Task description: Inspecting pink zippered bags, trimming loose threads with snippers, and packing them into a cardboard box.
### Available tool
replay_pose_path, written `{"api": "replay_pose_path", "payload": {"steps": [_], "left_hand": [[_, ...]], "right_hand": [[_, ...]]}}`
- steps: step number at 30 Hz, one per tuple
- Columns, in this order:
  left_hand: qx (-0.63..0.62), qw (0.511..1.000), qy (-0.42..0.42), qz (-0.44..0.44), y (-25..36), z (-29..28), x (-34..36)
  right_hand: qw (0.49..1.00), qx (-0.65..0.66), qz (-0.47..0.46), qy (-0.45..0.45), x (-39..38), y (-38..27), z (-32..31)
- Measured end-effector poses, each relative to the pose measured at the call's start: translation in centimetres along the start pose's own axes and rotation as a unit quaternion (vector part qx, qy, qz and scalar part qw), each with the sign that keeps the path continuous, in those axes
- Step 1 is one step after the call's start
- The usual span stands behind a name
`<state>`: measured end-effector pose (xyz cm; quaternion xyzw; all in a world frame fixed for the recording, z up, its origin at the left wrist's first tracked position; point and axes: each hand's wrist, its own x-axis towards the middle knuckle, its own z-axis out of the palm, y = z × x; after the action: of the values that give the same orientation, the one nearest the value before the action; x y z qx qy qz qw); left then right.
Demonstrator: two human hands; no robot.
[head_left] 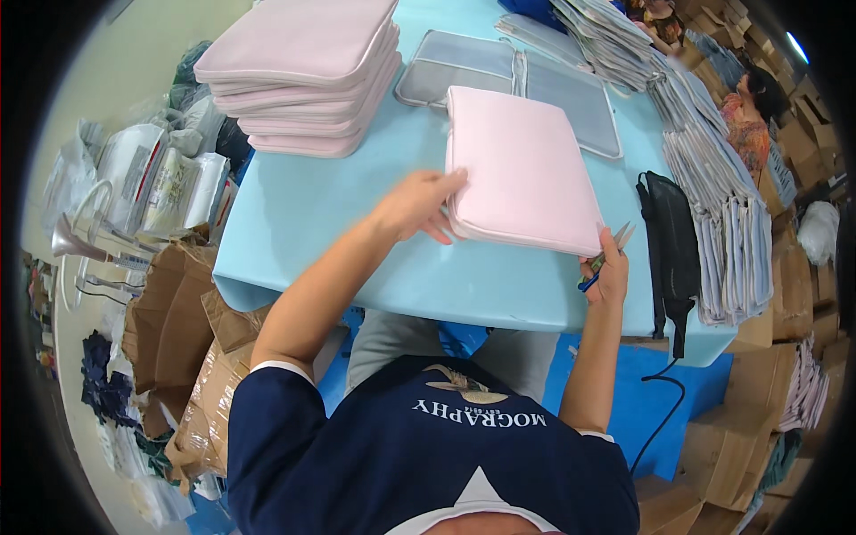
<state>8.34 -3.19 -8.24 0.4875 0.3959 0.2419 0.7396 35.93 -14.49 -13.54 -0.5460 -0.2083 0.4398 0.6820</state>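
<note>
Over the middle of the table (294,205), toward its near edge, I see a pink case (524,169) held up, tilted. The right hand (608,272) is closed around scissors (624,237) and pinches the case's corner; the left hand (419,203), half open and blurred, meets the other side, how firmly I can't tell. This case looks sewn and shut, with perhaps only trimming or checking left. The pink stack (303,76) at the table's far left may be finished or waiting; I can't say which.

Bright; lamp (797,47) glares upper right; left hand (417,207) blurred; edges bowed.
</note>
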Motion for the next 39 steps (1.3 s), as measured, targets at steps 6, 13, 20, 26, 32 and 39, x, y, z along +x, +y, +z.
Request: {"api": "replay_pose_path", "payload": {"steps": [6,13,20,26,32,39], "left_hand": [[0.273,0.960,0.033,-0.056,-1.7,0.0,-2.1],[0.069,0.996,0.058,-0.020,-5.6,-1.1,-2.6],[0.026,0.998,0.051,0.011,-6.4,-0.8,-3.9],[-0.084,0.980,0.136,0.118,-7.6,1.5,-3.1],[-0.098,0.941,0.145,0.290,-2.8,1.9,-3.1],[0.025,0.844,0.278,0.459,6.6,-2.8,-5.6]], "right_hand": [[0.996,-0.071,-0.034,0.049,-1.2,0.5,0.5],[0.990,-0.111,-0.084,0.002,-2.8,1.3,1.2],[0.999,-0.036,-0.027,-0.015,-4.0,1.9,0.4],[0.997,-0.051,-0.040,-0.030,-4.8,2.5,0.9],[0.995,-0.008,-0.062,-0.075,-4.0,3.2,-0.9],[0.991,0.004,-0.076,-0.109,-3.7,2.9,-0.9]]}}
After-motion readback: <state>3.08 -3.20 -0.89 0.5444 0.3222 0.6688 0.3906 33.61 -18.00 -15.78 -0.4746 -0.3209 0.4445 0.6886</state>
